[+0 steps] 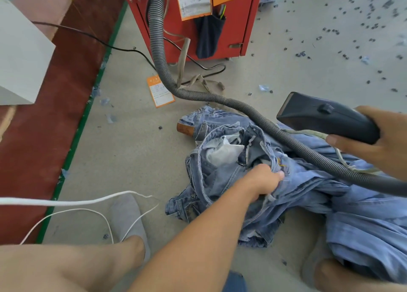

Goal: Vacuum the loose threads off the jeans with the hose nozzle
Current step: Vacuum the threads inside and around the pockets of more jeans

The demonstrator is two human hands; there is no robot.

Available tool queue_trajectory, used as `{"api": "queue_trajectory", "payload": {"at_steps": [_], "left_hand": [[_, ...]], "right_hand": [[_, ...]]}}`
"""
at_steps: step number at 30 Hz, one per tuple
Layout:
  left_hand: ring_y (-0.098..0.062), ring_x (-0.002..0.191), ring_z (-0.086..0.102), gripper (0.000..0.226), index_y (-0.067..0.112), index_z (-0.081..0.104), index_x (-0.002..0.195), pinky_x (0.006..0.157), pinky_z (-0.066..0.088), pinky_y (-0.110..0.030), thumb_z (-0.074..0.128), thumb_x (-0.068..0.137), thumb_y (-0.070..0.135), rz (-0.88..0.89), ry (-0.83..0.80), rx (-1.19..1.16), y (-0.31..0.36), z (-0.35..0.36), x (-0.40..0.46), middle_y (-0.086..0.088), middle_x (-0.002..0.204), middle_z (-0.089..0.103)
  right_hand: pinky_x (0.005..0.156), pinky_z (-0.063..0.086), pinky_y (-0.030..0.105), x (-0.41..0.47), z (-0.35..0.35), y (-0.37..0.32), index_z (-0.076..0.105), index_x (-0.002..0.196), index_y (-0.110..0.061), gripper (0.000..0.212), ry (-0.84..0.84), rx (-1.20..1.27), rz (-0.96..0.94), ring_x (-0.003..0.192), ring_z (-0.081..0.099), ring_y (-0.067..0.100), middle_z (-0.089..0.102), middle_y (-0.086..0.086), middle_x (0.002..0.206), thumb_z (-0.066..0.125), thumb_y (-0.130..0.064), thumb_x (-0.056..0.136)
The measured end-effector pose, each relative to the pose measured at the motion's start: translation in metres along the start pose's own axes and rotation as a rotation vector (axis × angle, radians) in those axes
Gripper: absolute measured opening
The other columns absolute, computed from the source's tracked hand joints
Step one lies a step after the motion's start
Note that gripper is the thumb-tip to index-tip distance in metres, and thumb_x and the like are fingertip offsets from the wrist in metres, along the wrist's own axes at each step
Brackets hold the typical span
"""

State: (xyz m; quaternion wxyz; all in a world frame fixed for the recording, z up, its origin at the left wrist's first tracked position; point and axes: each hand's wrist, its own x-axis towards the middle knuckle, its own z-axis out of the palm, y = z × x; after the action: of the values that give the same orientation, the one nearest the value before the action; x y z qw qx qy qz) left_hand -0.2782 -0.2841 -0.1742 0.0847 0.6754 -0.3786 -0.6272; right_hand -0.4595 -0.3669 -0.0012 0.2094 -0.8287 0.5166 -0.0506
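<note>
1. I see the crumpled pale-blue denim jeans heaped on the grey concrete floor, waistband turned out, white pocket lining showing, a tan leather patch at the back waist; no lettering on it is readable.
2. Left hand is clenched into the denim at the waistband, bunching the fabric.
3. Right hand is wrapped around the rear of the wide black plastic vacuum nozzle, which sits in the air above the jeans, its mouth pointing away from me, not touching the cloth.
4. The grey ribbed flexible hose runs from the red metal cabinet across the floor and over the jeans.
5. Paper sheets with orange borders hang on the cabinet; print too small to read. An orange-and-white paper tag lies on the floor beside the hose, also illegible.
6. Dark thread clumps litter the floor at upper right.
7. White cord crosses lower left, by a grey-socked foot.
</note>
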Motion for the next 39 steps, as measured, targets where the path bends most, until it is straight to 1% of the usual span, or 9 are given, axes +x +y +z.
{"api": "queue_trajectory", "payload": {"at_steps": [4, 7, 9, 12, 17, 21, 27, 33, 39], "left_hand": [[-0.029, 0.147, 0.039, 0.078, 0.01, 0.039, 0.156, 0.113, 0.035, -0.038, 0.037, 0.102, 0.066, 0.111, -0.036, -0.035, -0.01, -0.033, -0.04, -0.008, 0.16, 0.042], [-0.028, 0.112, 0.062, 0.052, 0.014, 0.068, 0.119, 0.105, 0.046, -0.047, 0.037, 0.106, 0.055, 0.161, 0.626, 0.041, -0.042, -0.048, -0.064, -0.006, 0.119, 0.07], [-0.026, 0.102, 0.055, 0.041, 0.013, 0.057, 0.109, 0.096, 0.048, -0.047, 0.061, 0.095, 0.051, -0.024, 1.006, 0.036, -0.076, -0.045, -0.081, -0.003, 0.109, 0.06], [-0.033, 0.119, 0.055, 0.074, 0.004, 0.045, 0.13, 0.1, 0.048, -0.046, 0.08, 0.083, 0.05, -0.382, 0.643, -0.368, -0.119, -0.027, -0.085, -0.01, 0.131, 0.054], [-0.038, 0.101, 0.067, 0.025, 0.01, 0.059, 0.121, 0.07, 0.059, -0.057, 0.041, 0.108, 0.0, -0.273, 0.366, -1.4, -0.155, -0.013, -0.078, -0.021, 0.118, 0.069], [-0.039, 0.122, 0.064, 0.04, 0.013, 0.057, 0.134, 0.094, 0.055, -0.055, 0.034, 0.104, 0.0, -0.062, 0.291, -1.668, -0.161, -0.007, -0.082, -0.02, 0.134, 0.067], [-0.037, 0.106, 0.073, 0.058, -0.001, 0.058, 0.136, 0.085, 0.058, -0.045, 0.042, 0.083, 0.015, 0.049, 0.209, -1.848, -0.146, -0.009, -0.084, -0.024, 0.128, 0.069], [-0.035, 0.113, 0.071, 0.044, 0.014, 0.069, 0.129, 0.08, 0.063, -0.046, 0.059, 0.099, 0.044, 0.135, 0.181, -1.626, -0.126, -0.013, -0.083, -0.018, 0.128, 0.071], [-0.031, 0.124, 0.066, 0.066, 0.013, 0.057, 0.142, 0.091, 0.061, -0.042, 0.027, 0.105, 0.058, 0.147, 0.15, -1.632, -0.125, -0.016, -0.082, -0.017, 0.137, 0.066]], "right_hand": [[0.049, 0.053, 0.04, -0.004, -0.005, -0.001, 0.056, 0.093, -0.053, 0.053, 0.024, 0.02, -0.009, 0.045, 0.058, 0.009, 0.064, -0.032, 0.076, 0.043, -0.1, 0.074], [0.048, 0.048, 0.035, -0.007, -0.007, -0.006, 0.055, 0.093, -0.055, 0.053, 0.023, 0.055, -0.004, 0.047, 0.057, 0.009, 0.064, -0.033, 0.079, 0.041, -0.102, 0.072], [0.047, 0.042, 0.029, -0.009, -0.006, -0.01, 0.054, 0.091, -0.056, 0.051, -0.009, 0.057, -0.013, 0.047, 0.055, 0.006, 0.062, -0.036, 0.083, 0.039, -0.102, 0.073], [0.045, 0.044, 0.027, -0.013, -0.001, -0.015, 0.055, 0.096, -0.056, 0.052, -0.044, 0.016, -0.053, 0.047, 0.056, 0.0, 0.061, -0.038, 0.087, 0.038, -0.101, 0.074], [0.046, 0.044, 0.023, -0.019, 0.018, -0.025, 0.049, 0.1, -0.056, 0.041, -0.216, -0.08, -0.186, 0.068, 0.06, -0.01, 0.058, -0.043, 0.09, 0.043, -0.091, 0.081], [0.046, 0.047, 0.032, -0.025, 0.044, -0.028, 0.05, 0.1, -0.049, 0.038, -0.368, -0.239, -0.279, 0.048, 0.049, 0.0, 0.053, -0.022, 0.06, 0.052, -0.082, 0.081], [0.058, 0.044, 0.034, -0.023, 0.068, -0.041, 0.043, 0.1, -0.047, 0.047, -0.506, -0.339, -0.273, 0.061, 0.053, 0.004, 0.054, -0.015, 0.067, 0.033, -0.086, 0.077], [0.059, 0.045, 0.032, -0.016, 0.067, -0.037, 0.044, 0.1, -0.049, 0.05, -0.539, -0.329, -0.257, 0.063, 0.056, 0.004, 0.056, -0.015, 0.068, 0.031, -0.09, 0.073], [0.063, 0.052, 0.036, -0.014, 0.07, -0.033, 0.044, 0.099, -0.05, 0.048, -0.525, -0.333, -0.244, 0.063, 0.058, 0.006, 0.057, -0.014, 0.068, 0.033, -0.088, 0.073]]}}
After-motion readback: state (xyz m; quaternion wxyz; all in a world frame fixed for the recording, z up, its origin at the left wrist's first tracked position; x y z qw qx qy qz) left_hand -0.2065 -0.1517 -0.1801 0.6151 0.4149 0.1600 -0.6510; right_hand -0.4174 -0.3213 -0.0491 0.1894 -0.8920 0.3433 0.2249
